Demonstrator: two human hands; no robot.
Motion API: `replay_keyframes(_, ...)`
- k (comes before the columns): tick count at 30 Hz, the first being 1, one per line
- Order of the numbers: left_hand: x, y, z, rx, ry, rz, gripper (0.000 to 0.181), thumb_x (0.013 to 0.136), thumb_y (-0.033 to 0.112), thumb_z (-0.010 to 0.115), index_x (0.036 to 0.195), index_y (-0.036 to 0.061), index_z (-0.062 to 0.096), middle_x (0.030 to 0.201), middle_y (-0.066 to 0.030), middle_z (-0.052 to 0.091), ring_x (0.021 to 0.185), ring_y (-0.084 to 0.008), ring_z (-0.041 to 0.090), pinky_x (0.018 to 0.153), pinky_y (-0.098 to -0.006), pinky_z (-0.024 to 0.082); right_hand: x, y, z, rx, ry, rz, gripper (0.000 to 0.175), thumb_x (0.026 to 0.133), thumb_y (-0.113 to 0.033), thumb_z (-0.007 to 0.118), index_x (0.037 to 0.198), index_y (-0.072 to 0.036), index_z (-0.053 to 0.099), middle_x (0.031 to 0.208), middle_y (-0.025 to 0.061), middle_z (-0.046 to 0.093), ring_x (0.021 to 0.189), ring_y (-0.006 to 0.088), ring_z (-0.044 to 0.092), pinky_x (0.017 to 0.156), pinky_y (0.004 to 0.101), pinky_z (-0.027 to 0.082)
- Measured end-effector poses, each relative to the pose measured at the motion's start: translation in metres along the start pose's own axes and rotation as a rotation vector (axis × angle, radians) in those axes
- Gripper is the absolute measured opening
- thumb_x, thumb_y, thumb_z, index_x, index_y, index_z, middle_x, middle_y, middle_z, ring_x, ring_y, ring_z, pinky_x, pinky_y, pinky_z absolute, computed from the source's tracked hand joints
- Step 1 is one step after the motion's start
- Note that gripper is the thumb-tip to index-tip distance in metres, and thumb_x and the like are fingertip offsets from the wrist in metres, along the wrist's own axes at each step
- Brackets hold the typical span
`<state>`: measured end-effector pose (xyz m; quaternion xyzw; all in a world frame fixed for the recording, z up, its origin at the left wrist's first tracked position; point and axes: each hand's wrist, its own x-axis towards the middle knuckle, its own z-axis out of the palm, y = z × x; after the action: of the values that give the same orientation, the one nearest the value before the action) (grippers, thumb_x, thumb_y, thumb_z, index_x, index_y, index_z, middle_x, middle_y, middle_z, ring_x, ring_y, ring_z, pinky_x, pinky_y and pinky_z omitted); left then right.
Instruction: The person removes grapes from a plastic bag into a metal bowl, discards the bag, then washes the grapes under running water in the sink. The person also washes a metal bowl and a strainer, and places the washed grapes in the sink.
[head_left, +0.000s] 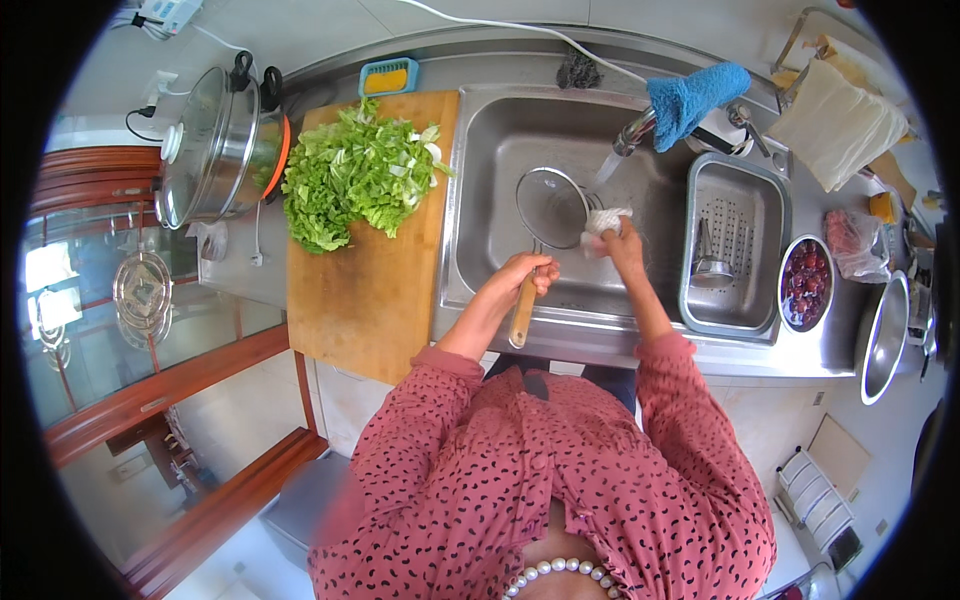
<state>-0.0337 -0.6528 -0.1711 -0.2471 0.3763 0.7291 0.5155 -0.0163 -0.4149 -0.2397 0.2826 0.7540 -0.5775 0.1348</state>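
Over the stainless steel sink (487, 202), my left hand (534, 271) grips the wooden handle of a round wire-mesh strainer (553, 208). My right hand (621, 244) holds a white cloth (606, 222) against or close beside the strainer's right rim; exact contact is hard to tell. Water runs from the faucet (634, 133), which has a blue towel (694, 101) wrapped over it, into the sink just above the cloth. Chopped leafy greens (352, 172) lie on a wooden cutting board (360, 315) to the left.
Right of the basin stand a perforated steel drainer tray (739, 304) with a small metal utensil, a bowl of dark red fruit (806, 283) and an empty metal bowl (885, 337). At left is a glass-lidded steamer pot (217, 150). A blue soap dish (388, 77) sits behind the board.
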Motion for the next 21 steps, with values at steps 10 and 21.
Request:
replay_keyframes(10, -0.007, -0.011, 0.049, 0.345, -0.068, -0.050, 0.016, 0.084, 0.012, 0.055, 0.089, -0.0036, 0.054, 0.068, -0.0090, 0.054, 0.044, -0.0075, 0.039, 0.042, -0.0254, 0.033, 0.047, -0.027, 0.046, -0.434, 0.345, -0.334, 0.036, 0.083, -0.012, 0.063, 0.116, -0.005, 0.050, 0.112, 0.0229, 0.048, 0.095, 0.0412, 0.056, 0.079, 0.0458, 0.047)
replay_keyframes(21, -0.007, 0.015, 0.055, 0.431, -0.135, 0.101, 0.018, 0.085, 0.014, 0.054, 0.089, -0.0035, 0.054, 0.070, -0.0092, 0.055, 0.044, -0.0086, 0.042, 0.041, -0.0249, 0.035, 0.030, -0.047, 0.029, -0.381, 0.291, -0.698, 0.042, 0.078, -0.004, 0.062, 0.118, -0.014, 0.054, 0.110, 0.0137, 0.051, 0.098, 0.0417, 0.053, 0.081, 0.0494, 0.046)
